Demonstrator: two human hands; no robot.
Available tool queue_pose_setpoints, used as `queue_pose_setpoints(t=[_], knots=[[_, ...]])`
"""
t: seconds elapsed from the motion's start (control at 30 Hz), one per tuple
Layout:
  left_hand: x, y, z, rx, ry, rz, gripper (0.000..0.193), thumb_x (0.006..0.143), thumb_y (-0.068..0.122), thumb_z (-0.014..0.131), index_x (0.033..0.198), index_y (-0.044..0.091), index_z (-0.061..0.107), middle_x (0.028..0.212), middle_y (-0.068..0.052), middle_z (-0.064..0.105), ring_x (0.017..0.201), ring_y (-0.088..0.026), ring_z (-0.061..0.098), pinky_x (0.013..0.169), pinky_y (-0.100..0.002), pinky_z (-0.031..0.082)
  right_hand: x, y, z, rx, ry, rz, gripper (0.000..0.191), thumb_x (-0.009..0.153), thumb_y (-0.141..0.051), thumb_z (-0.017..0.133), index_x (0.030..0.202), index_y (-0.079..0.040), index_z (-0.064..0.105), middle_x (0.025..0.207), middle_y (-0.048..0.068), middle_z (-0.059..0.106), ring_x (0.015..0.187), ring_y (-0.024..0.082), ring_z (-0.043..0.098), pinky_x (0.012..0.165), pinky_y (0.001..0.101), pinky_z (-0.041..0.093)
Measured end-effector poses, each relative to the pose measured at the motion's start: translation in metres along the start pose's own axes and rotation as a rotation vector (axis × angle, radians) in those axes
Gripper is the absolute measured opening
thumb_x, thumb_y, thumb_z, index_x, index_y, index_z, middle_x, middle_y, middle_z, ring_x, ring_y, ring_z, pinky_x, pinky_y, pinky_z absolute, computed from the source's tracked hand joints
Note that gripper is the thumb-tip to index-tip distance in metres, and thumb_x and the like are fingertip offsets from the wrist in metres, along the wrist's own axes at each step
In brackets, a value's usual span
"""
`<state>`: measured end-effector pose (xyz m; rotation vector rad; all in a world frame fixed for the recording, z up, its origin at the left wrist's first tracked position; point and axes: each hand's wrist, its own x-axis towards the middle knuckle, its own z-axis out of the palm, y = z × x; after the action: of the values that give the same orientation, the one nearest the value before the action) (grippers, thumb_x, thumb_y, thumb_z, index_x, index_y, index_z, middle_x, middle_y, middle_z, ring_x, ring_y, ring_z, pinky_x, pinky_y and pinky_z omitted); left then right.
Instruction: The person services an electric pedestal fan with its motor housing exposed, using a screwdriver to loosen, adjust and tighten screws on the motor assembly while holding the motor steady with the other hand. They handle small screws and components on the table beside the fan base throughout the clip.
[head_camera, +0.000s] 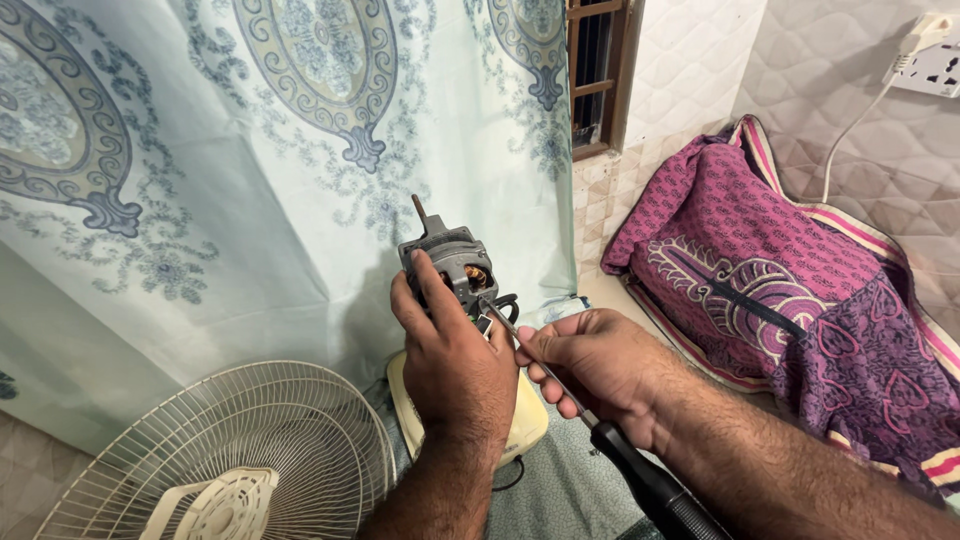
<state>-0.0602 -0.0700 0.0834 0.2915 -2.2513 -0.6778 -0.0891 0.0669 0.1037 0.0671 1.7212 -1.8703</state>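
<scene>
The left hand (452, 355) is raised with fingers curled in a grip; the right hand (590, 365) is closed beside it, forearms nearly touching.

Left hand (455, 365) covers lower and rear part of fan motor (447, 258); mounting beneath not visible. Cream housing (530, 415) mostly hidden under both hands. Screwdriver (560, 385) shaft partly concealed inside right hand (600, 365); black handle cut off by bottom edge; tip contact point on motor too small to tell. Fan guard (230, 450) cut off by bottom edge. Wall socket (930, 60) cut off by right edge. Window frame (600, 75) cut off by top edge; interior dark.
</scene>
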Motion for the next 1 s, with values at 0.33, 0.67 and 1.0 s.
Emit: queue_pose_setpoints(t=[0.33,0.67,1.0], knots=[[0.0,-0.005,0.008,-0.032,0.093,0.015,0.097,0.071,0.009,0.084,0.151,0.001,0.029,0.148,-0.025,0.036,0.115,-0.041,0.065,0.084,-0.044,0.062,0.003,-0.018,-0.004,-0.311,-0.038,0.027,0.03,0.101,-0.027,0.061,0.085,-0.002,0.067,0.06,0.002,0.056,0.042,0.008,0.046,0.034,0.0243,0.036],[-0.002,-0.009,0.008,-0.065,0.071,0.003,0.1,0.07,0.013,0.087,0.151,0.002,0.029,0.15,-0.025,0.034,0.118,-0.042,0.062,0.087,-0.045,0.06,0.024,0.006,-0.016,0.388,-0.356,0.207,0.025,0.105,-0.021,0.051,0.093,-0.001,0.059,0.073,0.0,0.053,0.044,0.002,0.039,0.034,0.0159,0.032],[-0.001,-0.01,0.011,-0.014,0.054,-0.003,0.102,0.072,0.014,0.088,0.152,0.001,0.025,0.149,-0.027,0.033,0.12,-0.041,0.062,0.088,-0.042,0.061,0.002,-0.016,0.013,-0.131,0.001,0.116,0.027,0.093,-0.025,0.068,0.076,-0.006,0.058,0.055,-0.001,0.048,0.038,0.005,0.038,0.032,0.0206,0.029]])
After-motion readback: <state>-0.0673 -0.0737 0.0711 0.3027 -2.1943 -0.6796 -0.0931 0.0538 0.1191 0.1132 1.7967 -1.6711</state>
